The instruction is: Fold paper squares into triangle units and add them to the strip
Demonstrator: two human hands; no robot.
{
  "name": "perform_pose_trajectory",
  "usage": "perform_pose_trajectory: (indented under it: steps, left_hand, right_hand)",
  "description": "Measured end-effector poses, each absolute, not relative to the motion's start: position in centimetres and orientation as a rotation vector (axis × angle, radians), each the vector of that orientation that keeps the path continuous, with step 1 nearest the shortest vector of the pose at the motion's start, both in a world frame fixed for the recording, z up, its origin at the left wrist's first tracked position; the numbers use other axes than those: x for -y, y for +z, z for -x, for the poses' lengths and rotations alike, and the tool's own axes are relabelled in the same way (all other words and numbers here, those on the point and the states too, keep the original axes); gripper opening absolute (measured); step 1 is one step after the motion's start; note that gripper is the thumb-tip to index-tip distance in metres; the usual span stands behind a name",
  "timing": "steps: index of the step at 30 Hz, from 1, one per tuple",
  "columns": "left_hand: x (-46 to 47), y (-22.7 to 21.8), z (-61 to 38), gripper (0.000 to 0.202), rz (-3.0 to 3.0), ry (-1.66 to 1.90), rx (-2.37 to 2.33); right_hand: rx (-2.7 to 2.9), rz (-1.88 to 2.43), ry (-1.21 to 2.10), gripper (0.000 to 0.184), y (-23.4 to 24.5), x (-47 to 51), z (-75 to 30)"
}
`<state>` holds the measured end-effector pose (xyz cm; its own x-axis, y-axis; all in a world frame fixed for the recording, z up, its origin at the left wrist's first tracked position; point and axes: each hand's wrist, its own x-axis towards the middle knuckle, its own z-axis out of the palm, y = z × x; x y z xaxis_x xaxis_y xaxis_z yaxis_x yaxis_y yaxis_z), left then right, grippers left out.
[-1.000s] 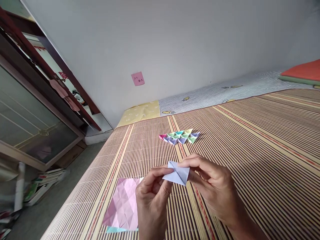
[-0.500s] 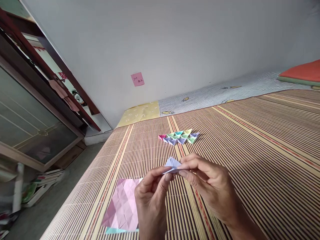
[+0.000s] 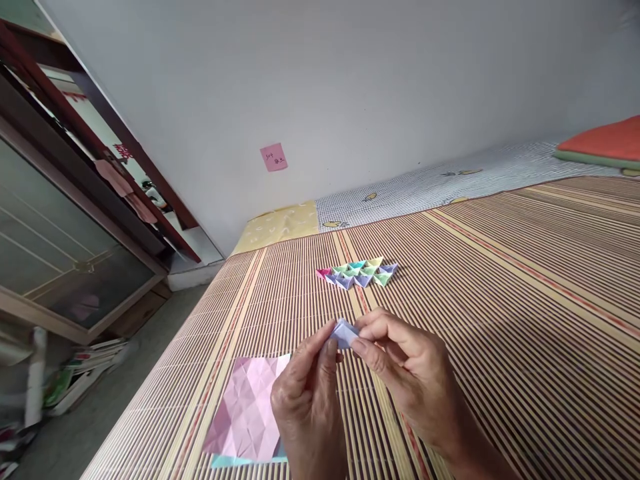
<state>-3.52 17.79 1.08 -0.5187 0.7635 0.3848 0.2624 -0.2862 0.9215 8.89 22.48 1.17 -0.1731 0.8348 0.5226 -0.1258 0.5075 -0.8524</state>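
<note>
A small folded piece of light blue paper (image 3: 344, 334) is pinched between both hands above the mat. Its left end lies between the thumb and fingers of my left hand (image 3: 307, 393). On the other side, the thumb and fingers of my right hand (image 3: 413, 370) grip its right corner. Past the hands, several small folded paper pieces (image 3: 357, 273) in pink, green, yellow, teal and violet-blue sit close together in rows. Creased pink paper (image 3: 245, 410) lies to the left of my left hand, over turquoise paper (image 3: 227, 461) whose edges show.
A striped bamboo mat (image 3: 475, 300) covers the bed. A patterned cloth (image 3: 400, 193) runs along the wall, with folded orange fabric (image 3: 605, 141) at far right. A pink note (image 3: 273, 157) is stuck to the wall. The floor (image 3: 165, 327) drops away at left.
The blue paper has been turned in the fingers, so a flat four-sided face shows instead of the raised triangle. My left fingers have shifted up along its left side.
</note>
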Motion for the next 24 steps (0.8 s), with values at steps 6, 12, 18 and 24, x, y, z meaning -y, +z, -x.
perform_pose_trajectory:
  steps: [6,12,18,24]
  left_hand:
    - [-18.2,0.8,2.6,0.021,-1.287,1.997,-1.612]
    - [-18.2,1.0,2.4,0.025,-1.485,1.892,-1.624]
    - [-18.0,0.8,2.7,0.024,-1.498,1.872,-1.563]
    - [-18.0,0.9,2.2,0.015,-1.395,1.936,-1.581]
  right_hand:
    - [1.516,0.663,0.917,0.016,1.1,-22.3,-8.7]
    - [1.461,0.687,0.859,0.01,0.7,-22.4,-8.5]
    - [1.455,0.704,0.765,0.016,0.6,-22.3,-8.5]
    - [1.443,0.698,0.778,0.015,0.5,-22.1,-8.3]
